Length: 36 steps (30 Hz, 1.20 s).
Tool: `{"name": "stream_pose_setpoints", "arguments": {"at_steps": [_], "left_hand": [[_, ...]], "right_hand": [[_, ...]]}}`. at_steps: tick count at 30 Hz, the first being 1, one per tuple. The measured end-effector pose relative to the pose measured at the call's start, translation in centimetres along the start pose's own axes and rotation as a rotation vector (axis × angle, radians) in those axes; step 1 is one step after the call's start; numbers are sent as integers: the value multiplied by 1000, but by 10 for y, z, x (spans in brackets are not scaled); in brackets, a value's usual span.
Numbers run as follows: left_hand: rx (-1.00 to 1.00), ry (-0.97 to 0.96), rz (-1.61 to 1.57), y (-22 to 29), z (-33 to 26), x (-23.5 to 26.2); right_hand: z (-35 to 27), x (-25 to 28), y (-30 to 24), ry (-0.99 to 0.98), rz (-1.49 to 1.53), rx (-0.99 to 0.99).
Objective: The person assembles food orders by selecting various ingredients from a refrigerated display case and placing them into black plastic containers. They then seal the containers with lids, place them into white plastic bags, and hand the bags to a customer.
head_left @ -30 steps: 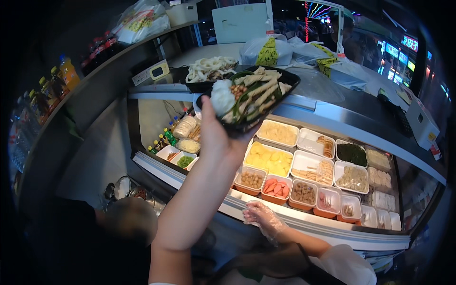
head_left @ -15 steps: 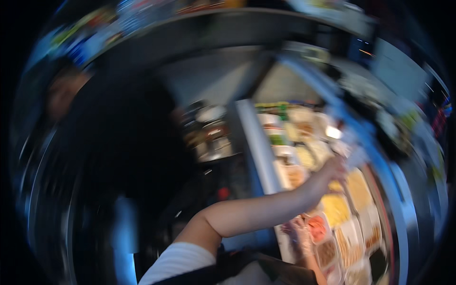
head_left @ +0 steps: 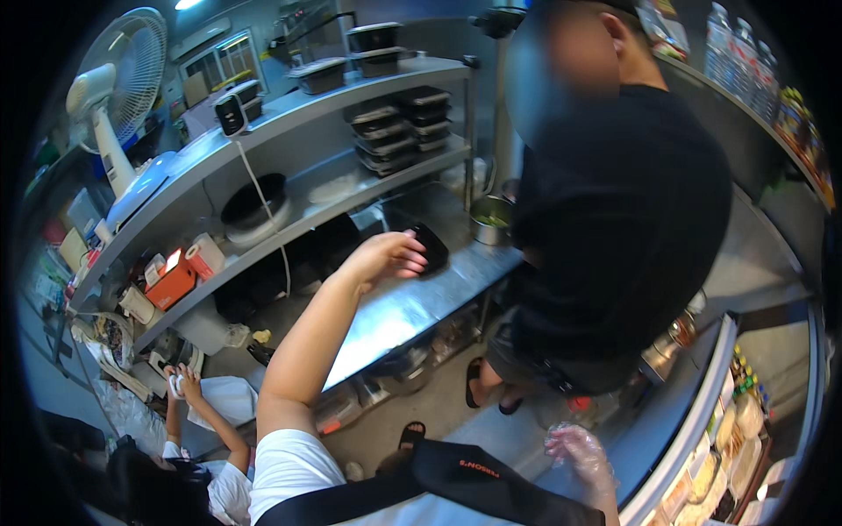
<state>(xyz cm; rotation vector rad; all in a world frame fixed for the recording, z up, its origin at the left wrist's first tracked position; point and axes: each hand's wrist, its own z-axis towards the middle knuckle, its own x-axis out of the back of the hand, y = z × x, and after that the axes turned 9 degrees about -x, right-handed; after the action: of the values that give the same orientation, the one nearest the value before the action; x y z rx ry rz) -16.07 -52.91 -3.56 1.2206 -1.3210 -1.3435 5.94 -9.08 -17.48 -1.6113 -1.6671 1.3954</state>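
My left hand (head_left: 386, 256) reaches out over a steel worktop (head_left: 395, 311), its fingers curled on the near rim of a small black container (head_left: 431, 247) that rests there. What the container holds cannot be made out. My right hand (head_left: 579, 451), in a clear plastic glove, hangs low near my waist with fingers loosely apart and nothing in it, beside the edge of a glass display case (head_left: 702, 412).
A person in a black shirt (head_left: 614, 219) stands close on the right of the worktop, by a metal pot (head_left: 489, 219). Stacked black containers (head_left: 395, 131) sit on steel shelves above. Another person (head_left: 202, 438) crouches lower left. A white fan (head_left: 114, 79) stands upper left.
The view has swung from the display case of food tubs to the back worktop. My left hand, which held a loaded black tray up high, now rests on a black container on the worktop.
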Motion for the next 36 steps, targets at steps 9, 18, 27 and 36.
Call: {"name": "stream_pose_setpoints", "arguments": {"at_steps": [9,18,27,36], "left_hand": [[-187,595,-86,59,200,216],[-392,912,-184,97,325,334],[-566,447,-605,-18,60,156],[109,-95,-984,-102,-81,48]], "right_hand": [[148,-149,-28,8,123,-9],[169,-178,-25,143,32,-32],[211,-194,-46,-83,67,158],[269,-206,-93,257,22,409]]}}
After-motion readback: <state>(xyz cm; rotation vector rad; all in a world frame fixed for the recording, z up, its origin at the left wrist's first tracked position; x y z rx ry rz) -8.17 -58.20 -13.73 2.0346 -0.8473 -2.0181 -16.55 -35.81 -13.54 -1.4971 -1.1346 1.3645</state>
